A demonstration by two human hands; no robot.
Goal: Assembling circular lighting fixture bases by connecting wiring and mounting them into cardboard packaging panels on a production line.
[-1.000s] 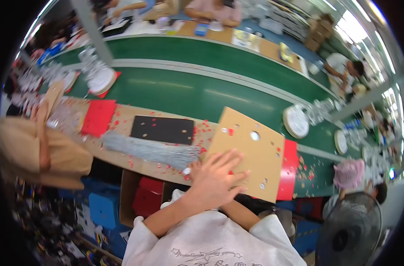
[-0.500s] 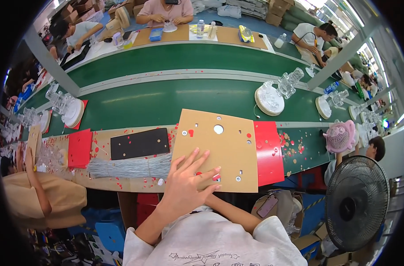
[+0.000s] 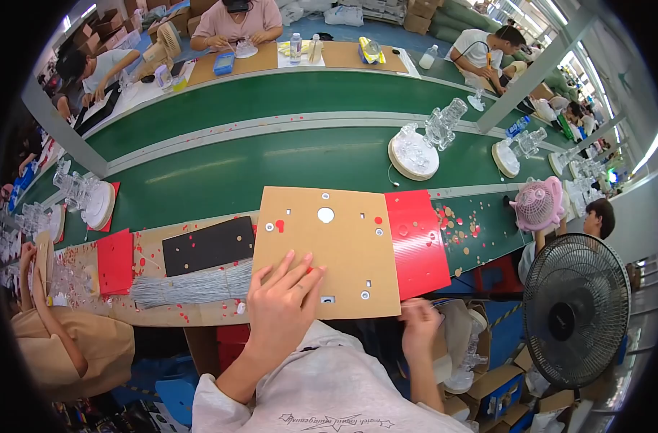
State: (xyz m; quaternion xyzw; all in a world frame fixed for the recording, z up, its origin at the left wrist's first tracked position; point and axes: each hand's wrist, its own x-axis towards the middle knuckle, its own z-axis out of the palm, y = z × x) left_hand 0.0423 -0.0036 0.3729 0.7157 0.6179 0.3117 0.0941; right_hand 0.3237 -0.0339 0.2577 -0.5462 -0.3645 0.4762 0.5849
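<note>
A tan board (image 3: 343, 252) with one large round hole and several small cut-outs lies in front of me, overlapping a red sheet (image 3: 420, 249) on its right. My left hand (image 3: 285, 292) lies on the board's lower left part, fingers stretched out and flat. A small red bit shows by its fingers, and other red bits (image 3: 378, 220) sit on the board. Off the board's lower right corner is my right hand (image 3: 420, 325), its fingers curled in. The fingertips are blurred, and whatever they may hold cannot be made out.
Left of the board lie a black panel (image 3: 208, 245), a bundle of grey wires (image 3: 188, 289) and a red sheet (image 3: 115, 263). Clear plastic assemblies on round bases (image 3: 414, 155) stand on the green belt (image 3: 271, 155). A black fan (image 3: 578, 310) and a pink fan (image 3: 539, 205) are at right. Co-workers sit around.
My right hand has come out from beneath the board to its lower right corner. The board lies straighter. A red bit at its lower cut-out is gone. My left hand stays on it.
</note>
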